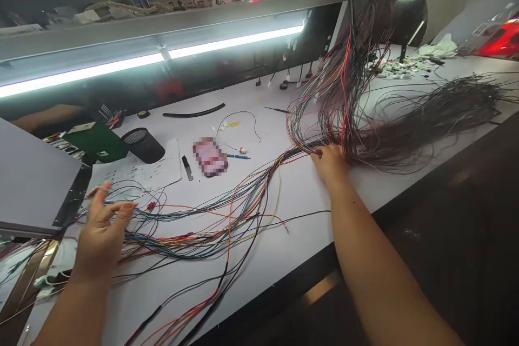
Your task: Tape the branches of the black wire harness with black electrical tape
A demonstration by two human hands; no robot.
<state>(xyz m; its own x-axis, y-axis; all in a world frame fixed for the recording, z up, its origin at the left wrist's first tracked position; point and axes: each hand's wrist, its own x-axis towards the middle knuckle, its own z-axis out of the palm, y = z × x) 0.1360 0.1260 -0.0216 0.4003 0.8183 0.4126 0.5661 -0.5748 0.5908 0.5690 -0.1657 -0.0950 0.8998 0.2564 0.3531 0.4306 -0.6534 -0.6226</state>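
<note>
Gripping a thick bundle of multicoloured thin wires [227, 211] sprawled over the white workbench [300, 194], right hand [330, 165] closed on it, left hand [103, 224] fingers spread loose above the strands

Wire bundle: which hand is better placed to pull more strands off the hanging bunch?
Probably right. The right hand already rests on the wire bundle; the left hand hovers open over loose wires farther away.

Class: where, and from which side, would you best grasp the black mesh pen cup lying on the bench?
Probably at the rim of the black mesh cup, reaching from the left. It lies tipped on its side with the open mouth facing left, so fingers could hook inside the wall and thumb press outside.
</note>
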